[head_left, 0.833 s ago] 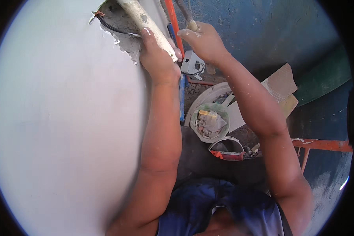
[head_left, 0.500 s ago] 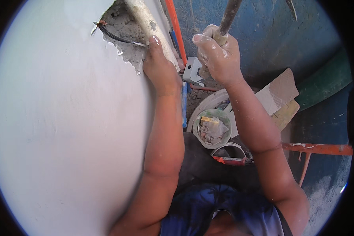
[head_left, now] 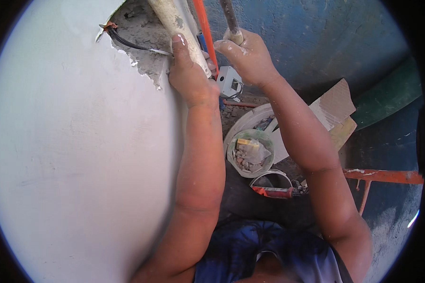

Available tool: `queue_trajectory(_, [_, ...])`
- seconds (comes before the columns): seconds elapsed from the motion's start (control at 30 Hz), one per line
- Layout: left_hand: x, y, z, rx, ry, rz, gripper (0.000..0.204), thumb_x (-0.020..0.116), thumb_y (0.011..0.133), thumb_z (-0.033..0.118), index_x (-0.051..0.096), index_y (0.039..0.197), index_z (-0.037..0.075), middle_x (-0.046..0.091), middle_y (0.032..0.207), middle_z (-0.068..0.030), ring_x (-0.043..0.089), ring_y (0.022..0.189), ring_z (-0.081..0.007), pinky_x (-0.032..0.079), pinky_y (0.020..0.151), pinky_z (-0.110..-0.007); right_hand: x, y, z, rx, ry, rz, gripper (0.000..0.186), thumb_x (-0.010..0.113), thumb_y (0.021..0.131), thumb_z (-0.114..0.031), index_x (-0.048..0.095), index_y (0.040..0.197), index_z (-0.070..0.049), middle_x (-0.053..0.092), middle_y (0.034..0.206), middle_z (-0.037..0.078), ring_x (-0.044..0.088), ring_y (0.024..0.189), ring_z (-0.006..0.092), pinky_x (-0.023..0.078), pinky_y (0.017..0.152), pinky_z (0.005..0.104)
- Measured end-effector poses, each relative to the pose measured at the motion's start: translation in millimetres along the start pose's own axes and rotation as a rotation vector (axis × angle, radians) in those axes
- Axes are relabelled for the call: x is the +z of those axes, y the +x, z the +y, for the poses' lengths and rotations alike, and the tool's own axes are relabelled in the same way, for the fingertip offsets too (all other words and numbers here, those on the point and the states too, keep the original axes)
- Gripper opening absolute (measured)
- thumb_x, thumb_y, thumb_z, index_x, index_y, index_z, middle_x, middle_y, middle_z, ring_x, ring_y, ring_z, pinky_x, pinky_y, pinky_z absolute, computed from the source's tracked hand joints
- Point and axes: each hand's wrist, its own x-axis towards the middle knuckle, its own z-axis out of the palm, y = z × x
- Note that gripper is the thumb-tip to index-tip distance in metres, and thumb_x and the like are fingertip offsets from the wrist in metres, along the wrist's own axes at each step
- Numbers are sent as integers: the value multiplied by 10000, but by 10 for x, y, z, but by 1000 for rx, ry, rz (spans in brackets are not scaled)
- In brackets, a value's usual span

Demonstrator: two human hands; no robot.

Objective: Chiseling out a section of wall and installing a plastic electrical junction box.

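Observation:
My left hand [head_left: 190, 78] is wrapped round a white, grime-marked plastic pipe [head_left: 174, 22], with the thumb along its front. The pipe stands at a slant beside a broken-out hollow [head_left: 139, 23] in the pale wall. Black wires [head_left: 127, 43] stick out of that hollow and reach the pipe near my thumb. To the right, my dusty right hand [head_left: 249, 56] is closed round the pale grip of a tool with a dark shaft [head_left: 229, 16]. The far end of this tool is outside the picture. Just below the hands is a light grey electrical box [head_left: 229, 81].
An orange pipe [head_left: 206, 35] runs upright between my hands. Below are a bucket [head_left: 250, 153] with rubble, a larger pale tub [head_left: 238, 123], torn cardboard [head_left: 335, 106] and a red-handled tool [head_left: 276, 192]. A red metal bar [head_left: 385, 177] crosses at right, before a blue wall [head_left: 326, 42].
My right hand and its tool have moved left and slightly up, closer to the pipe. A dark pointed piece at the upper right has left the picture. My left hand keeps its hold.

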Motion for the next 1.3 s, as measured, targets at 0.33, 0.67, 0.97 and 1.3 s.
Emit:
queue_trajectory(0.33, [18,-36,-1,0,71,-71,419,555,931,516,527,949,98,469,677,-19,429,540,-145,329,515,-303,52,161,40,-122,-50,17,263,636,843,-282,613,818,-21,566,658,78,530,619,184,459,640,343])
queue_trajectory(0.67, [40,-50,35,4,-47,-24,428,591,934,449,583,955,21,494,617,-43,438,472,-141,333,428,-279,-56,147,-137,-37,-72,-10,336,617,807,-313,643,871,16,640,735,149,601,684,243,492,702,381])
queue_trajectory(0.97, [20,-74,48,-34,79,-65,435,539,937,542,507,1008,114,504,793,-11,448,554,-108,337,470,-270,-45,30,-90,83,17,66,320,614,816,-310,641,846,7,623,716,125,580,662,233,481,687,382])
queue_trajectory(1.3, [-34,-32,-52,-16,44,-142,444,537,940,543,510,1003,104,493,791,-17,447,547,-111,339,463,-271,53,81,-10,-91,-84,69,239,621,843,-270,604,788,-38,526,630,10,500,574,114,430,583,322])
